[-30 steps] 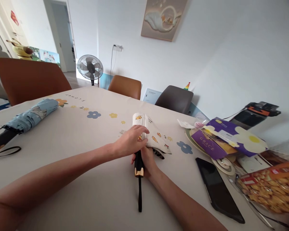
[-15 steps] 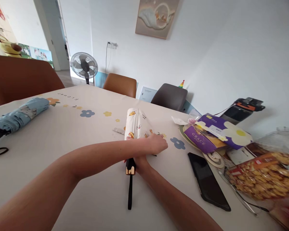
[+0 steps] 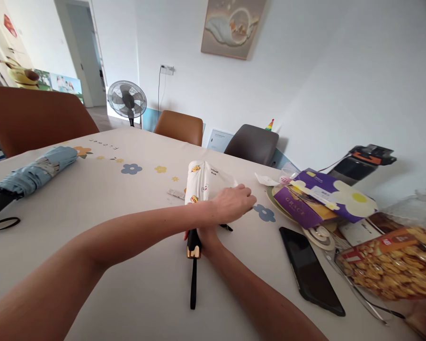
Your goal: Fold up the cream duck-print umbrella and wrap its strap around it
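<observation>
A folded white umbrella (image 3: 196, 182) with small cartoon prints lies on the table, its black handle (image 3: 193, 244) and gold-coloured end pointing toward me. From the handle hangs a black wrist strap. My right hand (image 3: 206, 235) is wrapped round the umbrella near the top of the handle, partly hidden beneath my left forearm. Crossing over it, my left hand (image 3: 234, 202) has curled fingers at the right edge of the umbrella's loose fabric, which stretches toward them. The fingertips themselves are hidden. A short black strap end (image 3: 226, 227) shows just below my left hand.
A folded blue umbrella (image 3: 46, 168) lies at the left. On the right are a black phone (image 3: 310, 270), a purple box (image 3: 305, 201), a bag of cookies (image 3: 394, 267), glasses (image 3: 367, 300) and a dark bottle (image 3: 357, 166). Chairs stand beyond the table.
My left hand has moved a little right and up, away from the umbrella's middle, and more of the printed fabric shows. My right hand keeps its place on the umbrella. The view has shifted slightly.
</observation>
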Demonstrator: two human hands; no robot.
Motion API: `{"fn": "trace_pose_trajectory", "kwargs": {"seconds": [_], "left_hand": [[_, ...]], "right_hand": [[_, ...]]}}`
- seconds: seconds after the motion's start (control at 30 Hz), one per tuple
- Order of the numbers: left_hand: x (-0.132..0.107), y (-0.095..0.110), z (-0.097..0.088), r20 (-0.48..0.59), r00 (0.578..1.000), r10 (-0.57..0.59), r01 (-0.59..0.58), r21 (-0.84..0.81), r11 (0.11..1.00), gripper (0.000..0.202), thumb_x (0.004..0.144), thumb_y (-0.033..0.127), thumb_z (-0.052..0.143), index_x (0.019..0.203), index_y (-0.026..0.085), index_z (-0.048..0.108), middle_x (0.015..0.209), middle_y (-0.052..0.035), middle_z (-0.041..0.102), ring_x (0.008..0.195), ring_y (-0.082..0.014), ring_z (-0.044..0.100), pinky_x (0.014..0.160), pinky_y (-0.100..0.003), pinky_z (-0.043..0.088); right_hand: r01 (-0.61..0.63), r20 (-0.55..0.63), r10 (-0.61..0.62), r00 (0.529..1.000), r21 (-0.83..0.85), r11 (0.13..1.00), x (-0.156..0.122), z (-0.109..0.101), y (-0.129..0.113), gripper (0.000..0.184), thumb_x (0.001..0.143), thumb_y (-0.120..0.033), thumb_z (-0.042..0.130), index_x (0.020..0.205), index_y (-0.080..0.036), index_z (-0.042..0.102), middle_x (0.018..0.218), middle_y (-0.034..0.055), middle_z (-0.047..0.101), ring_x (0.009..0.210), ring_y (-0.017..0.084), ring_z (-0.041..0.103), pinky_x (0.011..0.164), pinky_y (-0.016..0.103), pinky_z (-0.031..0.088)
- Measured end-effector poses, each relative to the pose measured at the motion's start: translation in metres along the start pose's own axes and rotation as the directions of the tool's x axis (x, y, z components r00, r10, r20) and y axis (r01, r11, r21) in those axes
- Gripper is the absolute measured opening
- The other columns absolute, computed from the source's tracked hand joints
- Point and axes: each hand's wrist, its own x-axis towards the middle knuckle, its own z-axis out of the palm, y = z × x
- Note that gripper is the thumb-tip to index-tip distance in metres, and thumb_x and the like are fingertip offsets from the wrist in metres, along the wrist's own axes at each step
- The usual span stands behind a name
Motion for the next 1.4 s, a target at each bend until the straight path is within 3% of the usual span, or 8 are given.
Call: {"fn": "trace_pose_trajectory", "kwargs": {"seconds": [0.13, 0.3, 0.43, 0.57, 0.8, 0.97, 1.2, 1.4], "left_hand": [[-0.014, -0.006, -0.030, -0.176, 0.968, -0.179, 0.139, -0.221, 0.965, 0.021, 0.086, 0.013, 0.034, 0.093, 0.019, 0.053, 0.096, -0.0035, 0.062, 0.089, -0.0169, 0.054, 0.058, -0.026, 0.039], [-0.054, -0.027, -0.058, -0.333, 0.860, -0.386, 0.202, -0.472, 0.858, 0.021, 0.084, 0.013, 0.034, 0.093, 0.020, 0.051, 0.091, -0.0009, 0.062, 0.075, -0.0119, 0.056, 0.066, -0.025, 0.043], [-0.096, -0.052, -0.053, -0.416, 0.755, -0.507, 0.219, -0.568, 0.793, 0.019, 0.084, 0.016, 0.036, 0.092, 0.020, 0.052, 0.075, 0.0016, 0.056, 0.058, -0.0084, 0.052, 0.056, -0.022, 0.043], [-0.129, -0.073, -0.041, -0.443, 0.679, -0.586, 0.259, -0.603, 0.755, 0.020, 0.081, 0.017, 0.038, 0.089, 0.020, 0.056, 0.083, 0.0006, 0.058, 0.053, -0.0063, 0.051, 0.052, -0.022, 0.045], [-0.142, -0.096, -0.029, -0.375, 0.555, -0.742, 0.267, -0.765, 0.587, 0.012, 0.066, 0.010, 0.041, 0.068, 0.019, 0.048, 0.085, 0.0008, 0.062, 0.058, -0.0081, 0.051, 0.044, -0.020, 0.042], [-0.143, -0.095, -0.021, -0.423, 0.557, -0.714, 0.243, -0.740, 0.628, 0.012, 0.067, 0.010, 0.040, 0.070, 0.020, 0.046, 0.085, 0.0011, 0.059, 0.056, -0.0072, 0.049, 0.047, -0.021, 0.043], [-0.149, -0.098, -0.015, -0.458, 0.550, -0.699, 0.271, -0.693, 0.668, 0.013, 0.067, 0.010, 0.037, 0.072, 0.021, 0.043, 0.086, 0.0009, 0.057, 0.051, -0.0065, 0.048, 0.051, -0.023, 0.042], [-0.154, -0.106, -0.007, -0.575, 0.576, -0.581, 0.180, -0.605, 0.776, 0.015, 0.063, 0.007, 0.035, 0.063, 0.020, 0.044, 0.079, -0.0015, 0.056, 0.063, -0.0099, 0.050, 0.057, -0.024, 0.044]], "right_hand": [[-0.057, 0.036, 0.055, 0.998, 0.058, 0.997, 0.006, -0.001, 0.000, 0.022, 0.070, -0.032, 0.047, 0.052, -0.019, 0.045, 0.034, -0.0001, 0.047, 0.029, 0.010, 0.039, 0.033, 0.023, 0.036], [-0.189, -0.042, 0.193, 0.980, 0.095, 0.977, 0.010, 0.001, 0.000, 0.030, 0.074, -0.037, 0.054, 0.052, -0.017, 0.047, 0.035, 0.0019, 0.050, 0.028, 0.012, 0.045, 0.030, 0.022, 0.035], [-0.177, -0.026, 0.183, 0.983, 0.145, 0.973, 0.010, 0.000, 0.001, 0.029, 0.075, -0.038, 0.058, 0.059, -0.015, 0.051, 0.036, 0.0004, 0.050, 0.029, 0.010, 0.045, 0.031, 0.020, 0.035], [-0.190, 0.022, 0.189, 0.982, 0.193, 0.963, 0.013, -0.002, 0.003, 0.026, 0.073, -0.038, 0.062, 0.065, -0.016, 0.051, 0.038, -0.0014, 0.050, 0.029, 0.010, 0.044, 0.030, 0.021, 0.036], [-0.183, 0.066, 0.173, 0.983, 0.208, 0.961, 0.017, -0.007, 0.009, 0.031, 0.071, -0.044, 0.066, 0.068, -0.015, 0.054, 0.040, -0.0026, 0.050, 0.030, 0.009, 0.043, 0.030, 0.021, 0.037], [-0.161, 0.073, 0.148, 0.986, 0.238, 0.958, 0.014, -0.010, 0.008, 0.040, 0.068, -0.053, 0.068, 0.069, -0.016, 0.053, 0.043, -0.0027, 0.051, 0.032, 0.010, 0.044, 0.031, 0.021, 0.038], [-0.245, 0.074, 0.235, 0.969, 0.209, 0.947, 0.010, -0.009, 0.000, 0.058, 0.073, -0.073, 0.046, 0.065, -0.016, 0.052, 0.039, -0.0018, 0.047, 0.030, 0.010, 0.043, 0.030, 0.021, 0.034], [-0.190, 0.045, 0.184, 0.982, 0.181, 0.965, 0.010, -0.009, 0.003, 0.046, 0.075, -0.060, 0.055, 0.064, -0.016, 0.053, 0.039, -0.0014, 0.048, 0.031, 0.011, 0.044, 0.031, 0.022, 0.036]]}}
